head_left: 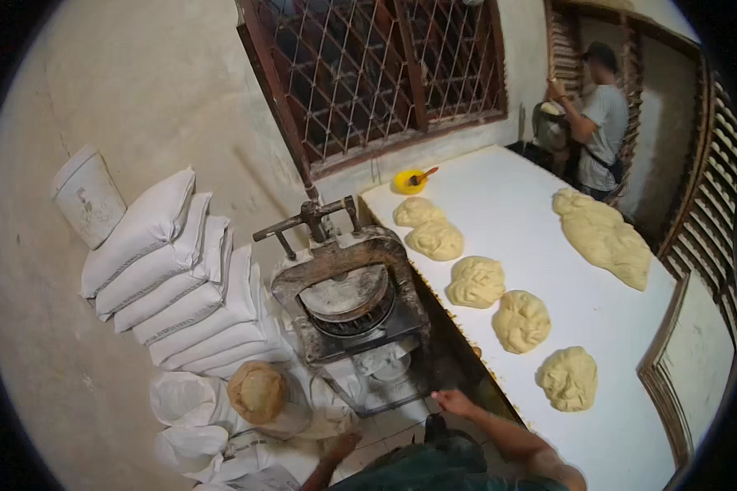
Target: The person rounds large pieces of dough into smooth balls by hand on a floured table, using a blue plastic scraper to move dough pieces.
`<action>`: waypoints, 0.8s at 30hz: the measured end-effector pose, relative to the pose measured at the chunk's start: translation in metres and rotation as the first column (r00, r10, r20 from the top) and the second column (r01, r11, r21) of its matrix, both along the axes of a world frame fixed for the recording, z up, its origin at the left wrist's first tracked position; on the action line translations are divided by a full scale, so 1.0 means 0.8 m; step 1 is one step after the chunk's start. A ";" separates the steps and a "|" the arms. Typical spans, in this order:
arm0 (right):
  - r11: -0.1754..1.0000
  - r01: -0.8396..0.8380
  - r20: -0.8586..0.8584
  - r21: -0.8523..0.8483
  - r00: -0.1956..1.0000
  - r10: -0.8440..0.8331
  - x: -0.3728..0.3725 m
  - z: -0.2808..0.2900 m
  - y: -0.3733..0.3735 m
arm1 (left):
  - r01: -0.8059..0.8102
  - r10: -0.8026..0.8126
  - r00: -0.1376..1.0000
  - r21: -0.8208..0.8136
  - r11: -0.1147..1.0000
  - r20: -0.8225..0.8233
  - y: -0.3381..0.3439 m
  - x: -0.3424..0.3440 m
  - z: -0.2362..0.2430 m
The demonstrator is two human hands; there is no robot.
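Rounded dough lumps point(477, 281): five, centre to lower right. Long dough mass point(604, 237): one, right. White-topped bench point(516, 213): one, right. Yellow bowl point(400, 182): one, upper centre. Brush point(424, 176): one, same place. Dough press point(348, 295): one, centre. White bucket point(90, 196): one, left. Stacked filled sacks point(146, 233): several, left; overlap prevents an exact count. Grilled window point(385, 74): one, top. Co-worker point(606, 123): one, upper right.

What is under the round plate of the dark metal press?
Under the round, whitish plate of the dark metal press, a dark slotted ring shows along the near side. The plate covers the middle; what lies there cannot be seen.
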State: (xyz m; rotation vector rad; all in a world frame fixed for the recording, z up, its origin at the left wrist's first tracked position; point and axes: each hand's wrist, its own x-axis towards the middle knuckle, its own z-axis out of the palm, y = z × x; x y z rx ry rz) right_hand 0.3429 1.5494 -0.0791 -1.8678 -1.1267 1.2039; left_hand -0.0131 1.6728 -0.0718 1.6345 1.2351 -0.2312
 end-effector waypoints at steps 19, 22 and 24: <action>0.940 -0.205 -0.255 0.274 0.927 0.277 0.074 0.206 0.352 | 0.519 -0.576 0.505 0.306 0.798 0.643 0.243 0.265 0.282; 0.910 -0.259 -0.101 0.323 0.947 0.305 0.126 0.241 0.340 | 0.603 -0.656 0.394 0.359 0.713 0.644 0.257 0.302 0.303; 0.942 -0.196 -0.150 0.273 0.958 0.243 0.163 0.242 0.318 | 0.643 -0.596 0.427 0.234 0.729 0.680 0.257 0.312 0.306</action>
